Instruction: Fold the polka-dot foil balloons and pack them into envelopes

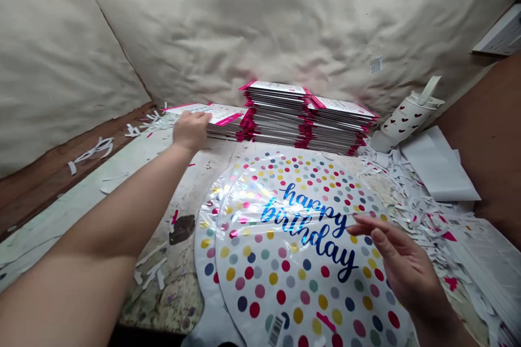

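Observation:
My left hand (pixel 191 130) reaches to the back left, its fingers closed on the near edge of a white printed card with a pink border (pixel 222 114). That card lies on the low stack (pixel 228 133) of similar pink-edged pieces. My right hand (pixel 407 268) hovers over the right side of a flat, round foil balloon (pixel 280 260). Its fingers are slightly curved, with the thumb a little apart and nothing visible between them. Coloured dots and blue "happy birthday" lettering cover the balloon's shiny face. Another dotted balloon (pixel 207 249) shows beneath its left edge.
Two taller stacks of pink-edged cards (pixel 277 114) stand against the cloth-covered back wall (pixel 244 27). To their right a tumbler with hearts (pixel 407 119) leans beside white sheets (pixel 442 165). Paper strips (pixel 407 200) litter the right side, with further scraps (pixel 95 149) along the left ledge.

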Demonstrator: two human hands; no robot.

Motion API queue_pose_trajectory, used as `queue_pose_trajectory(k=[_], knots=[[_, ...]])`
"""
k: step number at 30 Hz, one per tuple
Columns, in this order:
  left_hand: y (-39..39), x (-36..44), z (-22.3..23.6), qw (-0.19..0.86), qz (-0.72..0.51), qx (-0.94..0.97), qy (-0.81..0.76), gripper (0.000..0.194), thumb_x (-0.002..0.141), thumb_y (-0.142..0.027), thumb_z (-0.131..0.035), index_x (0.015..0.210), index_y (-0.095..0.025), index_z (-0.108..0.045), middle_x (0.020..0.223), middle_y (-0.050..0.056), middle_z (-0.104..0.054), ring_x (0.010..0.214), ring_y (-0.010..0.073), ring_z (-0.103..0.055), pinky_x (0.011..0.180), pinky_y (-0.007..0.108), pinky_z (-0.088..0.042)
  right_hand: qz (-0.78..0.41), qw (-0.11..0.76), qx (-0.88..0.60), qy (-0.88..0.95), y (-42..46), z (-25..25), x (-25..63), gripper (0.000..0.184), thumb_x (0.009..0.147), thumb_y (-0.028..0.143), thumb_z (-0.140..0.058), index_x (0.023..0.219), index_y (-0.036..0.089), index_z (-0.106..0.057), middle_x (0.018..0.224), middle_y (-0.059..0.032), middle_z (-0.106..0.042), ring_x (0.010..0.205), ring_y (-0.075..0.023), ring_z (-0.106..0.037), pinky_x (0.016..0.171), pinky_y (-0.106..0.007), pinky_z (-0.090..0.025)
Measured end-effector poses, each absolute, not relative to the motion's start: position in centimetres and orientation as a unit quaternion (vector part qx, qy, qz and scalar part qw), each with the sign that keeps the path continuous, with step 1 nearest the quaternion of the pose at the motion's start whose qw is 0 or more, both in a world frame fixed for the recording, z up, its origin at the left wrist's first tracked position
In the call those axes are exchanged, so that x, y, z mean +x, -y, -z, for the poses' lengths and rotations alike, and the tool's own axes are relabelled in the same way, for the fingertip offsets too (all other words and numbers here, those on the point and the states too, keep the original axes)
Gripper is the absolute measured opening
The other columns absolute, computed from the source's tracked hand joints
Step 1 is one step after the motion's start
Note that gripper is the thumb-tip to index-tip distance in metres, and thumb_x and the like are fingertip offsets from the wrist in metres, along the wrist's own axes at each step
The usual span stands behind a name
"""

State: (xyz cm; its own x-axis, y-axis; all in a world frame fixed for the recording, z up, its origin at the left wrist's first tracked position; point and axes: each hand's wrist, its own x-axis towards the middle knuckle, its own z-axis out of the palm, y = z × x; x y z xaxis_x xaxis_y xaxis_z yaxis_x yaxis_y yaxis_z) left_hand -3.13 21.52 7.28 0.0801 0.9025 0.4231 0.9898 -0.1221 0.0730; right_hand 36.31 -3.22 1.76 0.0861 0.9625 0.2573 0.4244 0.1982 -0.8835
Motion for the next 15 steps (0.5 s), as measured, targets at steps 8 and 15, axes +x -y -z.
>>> queue_pose_trajectory(k=[8, 15], knots=[[-26.0, 5.6, -5.9, 0.012, 0.195, -0.736, 0.648, 0.07, 0.077, -0.015, -0.051, 0.139, -0.001, -0.022, 0.146, 0.027, -0.016, 0.125, 0.0391, -0.031, 0.097, 0.053, -0.025, -0.066, 0.092, -0.448, 0.887, 10.7, 0.8, 36.3, 0.061, 0.074, 0.028, -0.061, 0.133, 0.027, -0.043, 0.131, -0.0095, -0.05, 0.114, -0.0301, -0.053, 0.086, -0.042, -0.053], [-2.1, 11.3, 0.4, -0.223, 0.073, -0.899, 0.37, 0.069, 0.077, -0.054, -0.05, 0.13, -0.01, -0.046, 0.139, 0.02, -0.039, 0.13, 0.0372, -0.029, 0.106, 0.049, -0.02, -0.056, 0.06, -0.518, 0.851, 12.8, 4.1, 34.1, 0.09, 0.063, 0.005, -0.046, 0.144, 0.01, -0.008, 0.148, -0.0159, -0.018, 0.136, -0.0297, -0.016, 0.106, -0.054, -0.026]])
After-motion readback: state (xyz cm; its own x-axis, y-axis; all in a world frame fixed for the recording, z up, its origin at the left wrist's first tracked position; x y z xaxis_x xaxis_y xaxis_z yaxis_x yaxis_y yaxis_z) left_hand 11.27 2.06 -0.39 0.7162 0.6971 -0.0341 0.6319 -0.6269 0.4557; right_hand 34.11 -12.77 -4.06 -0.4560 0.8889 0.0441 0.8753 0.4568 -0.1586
